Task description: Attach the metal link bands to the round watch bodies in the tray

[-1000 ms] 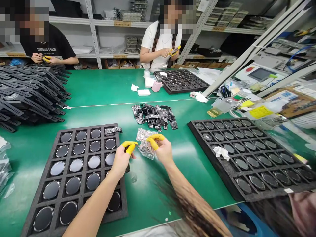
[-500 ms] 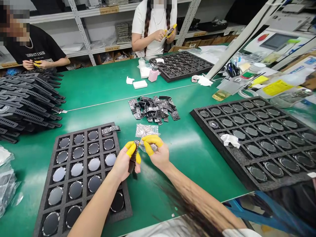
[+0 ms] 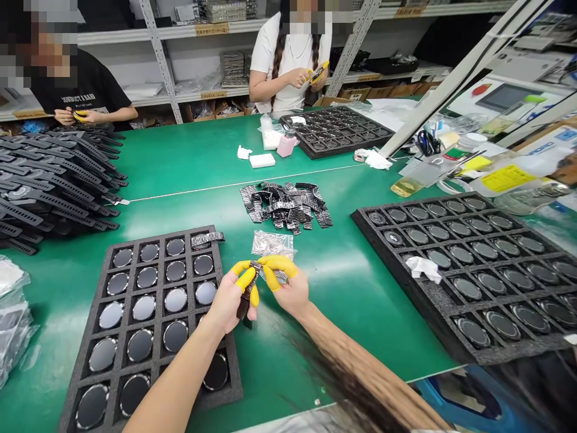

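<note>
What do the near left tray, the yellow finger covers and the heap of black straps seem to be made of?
Near left tray: matte dark grey foam, judging by its grainy surface.
Yellow finger covers: probably thin rubber or latex, since they fit snugly.
Heap of black straps: glossy links with bright glints, metal or perhaps ceramic; I can't tell which.

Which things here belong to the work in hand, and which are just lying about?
Seemingly part of the work:
black strap in the left hand
pile of black straps
bag of small metallic pieces
left foam tray of round discs, probably

Apparently just lying about:
pink bottle
white block
crumpled tissue
</note>
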Tool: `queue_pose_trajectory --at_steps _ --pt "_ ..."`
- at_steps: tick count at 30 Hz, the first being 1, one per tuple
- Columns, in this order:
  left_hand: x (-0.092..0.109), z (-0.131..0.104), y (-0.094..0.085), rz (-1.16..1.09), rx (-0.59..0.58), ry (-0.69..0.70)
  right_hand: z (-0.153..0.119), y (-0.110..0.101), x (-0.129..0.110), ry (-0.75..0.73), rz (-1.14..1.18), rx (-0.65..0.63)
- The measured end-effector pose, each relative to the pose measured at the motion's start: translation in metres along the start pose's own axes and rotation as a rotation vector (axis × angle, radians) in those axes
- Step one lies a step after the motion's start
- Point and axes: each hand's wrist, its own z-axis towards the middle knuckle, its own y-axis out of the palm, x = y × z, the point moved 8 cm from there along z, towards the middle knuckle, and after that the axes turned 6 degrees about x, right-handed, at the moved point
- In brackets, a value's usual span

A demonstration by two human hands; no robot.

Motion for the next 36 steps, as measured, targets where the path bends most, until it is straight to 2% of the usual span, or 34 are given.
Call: queue_pose_trajectory --at_steps 2,4,8,9,11,13,15,16,17,18,19,21,22,23,24,26,29,33,36 --pt "0.0 0.0 -0.001 0.005 0.004 0.003 -0.001 0.001 0.002 0.016 0.046 -0.006" --pt "0.001 0.0 -0.002 0.004 0.002 0.002 -0.002 0.004 0.011 0.12 0.166 -0.038" --pt "0.002 -0.001 0.0 0.001 -0.084 -0.029 -0.013 0.022 0.043 0.54 0.542 -0.207" --pt "0.001 -0.002 0.001 -0.009 -0.116 -0.044 -0.016 0.026 0.047 0.601 0.609 -0.26" --pt "0.0 -0.004 0.004 -0.039 -0.19 -0.077 -0.018 0.03 0.045 0.617 0.677 -0.368" --pt "0.002 -0.009 0.01 -0.033 -0.296 -0.084 -0.017 0.031 0.037 0.555 0.699 -0.441" --pt "0.01 -0.015 0.012 0.102 -0.397 -0.03 -0.015 0.029 0.03 0.517 0.714 -0.441" --pt "0.017 -0.017 0.011 0.244 -0.416 0.032 -0.014 0.026 0.028 0.522 0.721 -0.405" --pt "0.027 -0.018 0.005 0.435 -0.392 0.125 -0.013 0.023 0.029 0.541 0.728 -0.352" --pt "0.041 -0.017 -0.004 0.666 -0.314 0.238 -0.012 0.021 0.03 0.571 0.737 -0.296" --pt "0.058 -0.015 -0.016 0.924 -0.186 0.35 -0.013 0.019 0.031 0.612 0.754 -0.247" --pt "0.098 -0.01 -0.049 1.461 0.173 0.467 -0.015 0.019 0.034 0.71 0.81 -0.188" --pt "0.117 -0.007 -0.066 1.685 0.352 0.444 -0.016 0.02 0.034 0.76 0.844 -0.177" --pt "0.132 -0.003 -0.085 1.869 0.491 0.359 -0.017 0.022 0.034 0.805 0.877 -0.166" --pt "0.145 0.001 -0.1 1.957 0.561 0.283 -0.017 0.022 0.034 0.838 0.904 -0.149" --pt "0.159 0.012 -0.121 2.041 0.576 0.164 -0.015 0.021 0.033 0.87 0.925 -0.104" --pt "0.165 0.027 -0.132 2.102 0.482 0.122 -0.011 0.018 0.031 0.882 0.918 -0.062" --pt "0.161 0.034 -0.129 2.139 0.388 0.201 -0.013 0.019 0.034 0.926 0.892 -0.038" --pt "0.164 0.028 -0.136 2.09 0.392 0.282 -0.016 0.021 0.037 0.946 0.882 -0.023"
